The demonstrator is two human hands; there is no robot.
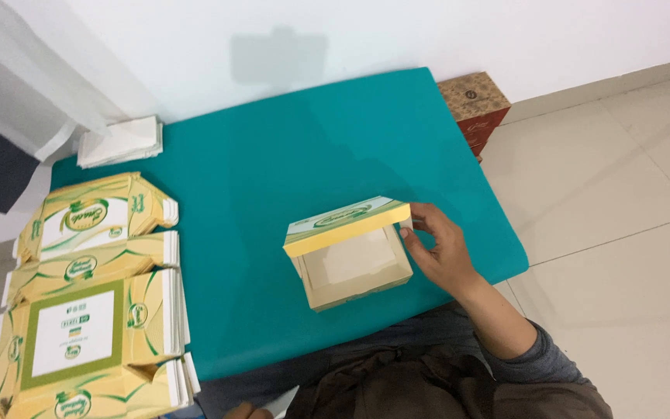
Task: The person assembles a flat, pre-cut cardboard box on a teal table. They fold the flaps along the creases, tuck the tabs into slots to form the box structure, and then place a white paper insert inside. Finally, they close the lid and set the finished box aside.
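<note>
A teal table (273, 171) fills the middle of the view, set against a white wall; on its left edge lies a stack of flat, unfolded yellow-and-green carton blanks (91, 299), with a small pile of white paper sheets (122, 141) at the far left corner; a brown patterned box (476, 109) stands on the floor just beyond the table's far right corner; near the table's near edge sits a folded yellow food box (350, 256), lid half raised; the right hand (442, 250) pinches the box's right side, fingers curled against lid and wall; the left hand (246, 410) barely shows at the bottom edge, its grip impossible to tell, beside a white scrap (282, 402).
</note>
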